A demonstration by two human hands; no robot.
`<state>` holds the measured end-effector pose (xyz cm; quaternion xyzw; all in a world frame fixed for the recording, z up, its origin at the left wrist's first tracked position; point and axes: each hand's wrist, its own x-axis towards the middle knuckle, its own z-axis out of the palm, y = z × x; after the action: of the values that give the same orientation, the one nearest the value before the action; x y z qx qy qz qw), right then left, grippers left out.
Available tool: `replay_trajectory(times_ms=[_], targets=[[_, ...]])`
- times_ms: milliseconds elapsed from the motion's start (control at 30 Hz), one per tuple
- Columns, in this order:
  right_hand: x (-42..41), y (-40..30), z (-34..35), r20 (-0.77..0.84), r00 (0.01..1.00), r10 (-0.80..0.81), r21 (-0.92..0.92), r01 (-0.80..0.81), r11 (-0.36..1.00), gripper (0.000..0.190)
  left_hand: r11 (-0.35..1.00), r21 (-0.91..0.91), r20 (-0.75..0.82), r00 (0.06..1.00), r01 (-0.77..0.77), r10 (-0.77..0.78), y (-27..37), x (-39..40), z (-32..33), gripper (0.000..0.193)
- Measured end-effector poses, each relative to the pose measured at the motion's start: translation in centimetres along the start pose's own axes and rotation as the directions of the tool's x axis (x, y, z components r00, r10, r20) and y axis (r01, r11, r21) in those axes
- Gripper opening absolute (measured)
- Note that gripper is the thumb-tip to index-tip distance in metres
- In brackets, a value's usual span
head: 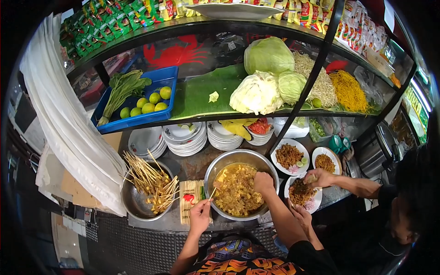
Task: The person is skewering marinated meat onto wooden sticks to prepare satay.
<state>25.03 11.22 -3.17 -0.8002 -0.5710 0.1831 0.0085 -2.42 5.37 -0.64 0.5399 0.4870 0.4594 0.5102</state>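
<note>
My left hand (200, 215) grips a thin wooden skewer (212, 194) between thumb and fingers, its tip just over the left rim of a large steel bowl. The steel bowl (207, 185) holds pieces of meat (233, 199) in yellow sauce. At the bowl's right side, my right hand (264, 182) reaches into the meat; its fingertips are hidden, so whether it grips a piece cannot be seen. Bundled bare skewers (187, 213) lie just left of the bowl. Farther left, a second steel bowl (129, 202) holds many skewers threaded with meat (160, 201).
At right, a co-worker's hands (318, 178) are at a plate of noodles (321, 196), close to my right forearm. Plate stacks (185, 146) stand behind the bowls. Above, a glass-case shelf bears cabbages (270, 56), yellow noodles (349, 91) and a blue tray (137, 124) of limes. A white curtain (68, 120) hangs left.
</note>
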Motion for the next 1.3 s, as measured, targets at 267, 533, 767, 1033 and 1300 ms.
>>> replay_trajectory(times_ms=[267,533,767,1033,1300], targets=[[-0.8,1.0,0.6,-0.084,0.985,-0.149,-0.015,0.148,0.989,0.018,1.0,-0.015,-0.055,0.998,0.0,-0.001,-0.9,0.3,1.2,0.018],[-2.1,0.8,1.4,-0.068,0.994,-0.08,0.103,0.087,0.991,0.017,0.999,0.006,-0.197,0.98,-0.038,0.039,-2.6,1.6,2.1,0.019],[-3.1,-0.5,0.9,-0.057,0.996,-0.07,0.173,0.079,0.982,0.018,0.993,-0.081,-0.139,0.986,0.081,-0.092,-2.3,2.7,1.4,0.019],[-2.2,1.2,1.6,-0.025,0.993,-0.113,0.191,0.116,0.975,0.015,0.98,-0.198,-0.171,0.983,0.033,-0.068,-3.6,5.6,0.6,0.022],[-0.8,1.9,1.0,-0.228,0.962,-0.153,0.557,0.258,0.79,0.025,0.999,-0.027,-0.052,0.998,0.045,-0.047,-2.7,3.2,0.6,0.022]])
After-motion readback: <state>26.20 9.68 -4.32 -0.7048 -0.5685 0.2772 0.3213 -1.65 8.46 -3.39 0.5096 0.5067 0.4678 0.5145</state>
